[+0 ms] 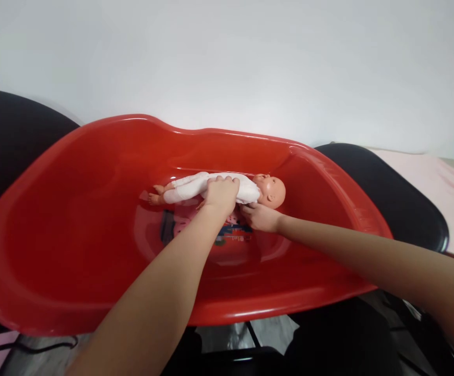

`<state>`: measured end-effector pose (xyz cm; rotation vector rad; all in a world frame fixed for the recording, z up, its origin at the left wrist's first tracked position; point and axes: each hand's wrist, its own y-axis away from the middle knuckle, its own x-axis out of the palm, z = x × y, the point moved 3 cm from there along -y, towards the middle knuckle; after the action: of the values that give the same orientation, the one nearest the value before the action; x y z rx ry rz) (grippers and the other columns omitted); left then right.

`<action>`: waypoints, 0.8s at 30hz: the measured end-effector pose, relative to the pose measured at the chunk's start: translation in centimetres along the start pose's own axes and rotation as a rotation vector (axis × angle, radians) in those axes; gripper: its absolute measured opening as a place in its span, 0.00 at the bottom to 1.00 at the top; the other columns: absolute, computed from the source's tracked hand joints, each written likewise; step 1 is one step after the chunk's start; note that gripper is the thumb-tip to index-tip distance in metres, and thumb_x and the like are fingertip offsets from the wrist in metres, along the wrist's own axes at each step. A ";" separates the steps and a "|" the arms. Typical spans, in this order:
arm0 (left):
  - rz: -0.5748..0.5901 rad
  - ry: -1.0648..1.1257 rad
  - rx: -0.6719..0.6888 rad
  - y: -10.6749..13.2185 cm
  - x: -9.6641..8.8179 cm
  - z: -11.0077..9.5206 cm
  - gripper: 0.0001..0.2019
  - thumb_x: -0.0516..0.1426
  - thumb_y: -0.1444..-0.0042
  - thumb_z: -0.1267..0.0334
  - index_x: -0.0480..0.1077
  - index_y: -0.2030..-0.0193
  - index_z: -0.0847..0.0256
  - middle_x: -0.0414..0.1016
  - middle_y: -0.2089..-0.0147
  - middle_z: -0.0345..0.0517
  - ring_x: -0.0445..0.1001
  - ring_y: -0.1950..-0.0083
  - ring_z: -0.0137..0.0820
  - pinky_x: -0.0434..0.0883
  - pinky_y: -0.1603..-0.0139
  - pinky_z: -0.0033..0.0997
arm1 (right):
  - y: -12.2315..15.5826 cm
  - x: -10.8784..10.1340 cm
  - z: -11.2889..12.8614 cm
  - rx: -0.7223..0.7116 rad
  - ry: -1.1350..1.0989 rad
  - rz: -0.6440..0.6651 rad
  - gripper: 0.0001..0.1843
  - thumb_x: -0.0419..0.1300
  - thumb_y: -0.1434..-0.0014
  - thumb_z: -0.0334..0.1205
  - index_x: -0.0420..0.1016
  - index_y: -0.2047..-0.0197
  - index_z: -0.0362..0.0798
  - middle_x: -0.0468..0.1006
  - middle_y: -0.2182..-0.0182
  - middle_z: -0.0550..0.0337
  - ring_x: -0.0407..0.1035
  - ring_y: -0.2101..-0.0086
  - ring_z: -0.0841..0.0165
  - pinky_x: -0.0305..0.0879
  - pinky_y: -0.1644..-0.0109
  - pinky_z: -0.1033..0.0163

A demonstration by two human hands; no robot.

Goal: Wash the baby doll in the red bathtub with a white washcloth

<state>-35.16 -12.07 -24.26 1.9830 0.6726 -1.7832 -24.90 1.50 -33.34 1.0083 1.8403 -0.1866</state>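
Baby doll (248,189) lies near the far edge of the red bathtub (62,219), my left grip (221,194) holding its torso, right grip (262,216) curled at its shoulder, closure unclear: apparently steadying; any lift would need head support.

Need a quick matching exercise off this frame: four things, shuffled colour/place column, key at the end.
Things
1. Tub
2. Doll
3. Left hand
4. Right hand

Colour or place
A. Nearest the doll's head
B. Dressed in white
C. Resting over the doll's middle
D. Red, with a printed picture on the bottom

Pairs: 1-D, 2-B, 3-C, 4-A
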 end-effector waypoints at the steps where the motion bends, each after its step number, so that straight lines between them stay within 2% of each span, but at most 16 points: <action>1: 0.004 0.003 -0.002 0.0 0.0 0.0 0.16 0.48 0.35 0.73 0.68 0.43 0.64 0.76 0.46 0.58 0.73 0.43 0.48 0.70 0.47 0.49 | 0.2 -0.1 -0.1 -0.013 -0.001 -0.011 0.11 0.58 0.37 0.29 0.84 0.61 0.43 0.83 0.59 0.47 0.69 0.48 0.56 0.65 0.46 0.50; 6: 0.027 0.014 -0.005 0.0 -0.2 -0.1 0.16 0.49 0.34 0.72 0.69 0.43 0.63 0.76 0.46 0.57 0.73 0.43 0.47 0.69 0.46 0.47 | 3.2 -1.3 -1.4 -0.070 0.087 -0.067 0.11 0.58 0.38 0.28 0.84 0.63 0.42 0.82 0.57 0.47 0.68 0.49 0.54 0.61 0.40 0.45; 11: 0.034 0.018 -0.010 0.1 -0.3 -0.3 0.16 0.51 0.35 0.71 0.69 0.43 0.64 0.77 0.47 0.58 0.73 0.43 0.46 0.69 0.46 0.46 | 6.2 -3.3 -3.8 0.024 0.111 -0.101 0.15 0.54 0.34 0.28 0.82 0.53 0.41 0.79 0.49 0.45 0.65 0.47 0.57 0.65 0.48 0.52; 14: 0.064 0.007 0.000 0.2 0.0 -0.5 0.16 0.51 0.35 0.71 0.69 0.43 0.64 0.76 0.46 0.59 0.72 0.42 0.47 0.69 0.46 0.47 | 6.7 -5.1 -4.6 0.067 0.097 -0.121 0.16 0.54 0.33 0.28 0.80 0.48 0.39 0.79 0.50 0.44 0.64 0.45 0.57 0.62 0.51 0.53; 16: 0.092 0.002 0.011 0.2 0.3 -0.6 0.16 0.52 0.35 0.69 0.69 0.42 0.65 0.76 0.45 0.60 0.71 0.42 0.48 0.68 0.46 0.47 | 6.8 -6.4 -5.2 0.116 0.077 -0.127 0.16 0.54 0.33 0.27 0.79 0.48 0.41 0.80 0.51 0.46 0.65 0.45 0.57 0.60 0.50 0.53; 20: 0.130 -0.009 0.020 0.1 0.8 -0.6 0.17 0.53 0.35 0.67 0.69 0.41 0.64 0.74 0.43 0.61 0.70 0.41 0.49 0.67 0.44 0.49 | 6.6 -8.8 -6.6 0.321 -0.005 -0.124 0.14 0.54 0.32 0.29 0.80 0.52 0.43 0.80 0.50 0.49 0.67 0.48 0.59 0.58 0.50 0.54; 24: 0.152 -0.031 0.017 0.5 1.0 -0.8 0.16 0.54 0.35 0.67 0.70 0.42 0.65 0.75 0.43 0.61 0.72 0.42 0.49 0.67 0.45 0.48 | 6.6 -10.6 -7.9 0.696 -0.147 -0.258 0.13 0.56 0.32 0.32 0.80 0.51 0.45 0.80 0.47 0.50 0.66 0.46 0.58 0.59 0.50 0.55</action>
<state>-34.16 -11.91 -25.22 1.9577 0.4849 -1.7306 -23.93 3.99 -18.86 1.1673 1.7917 -1.0850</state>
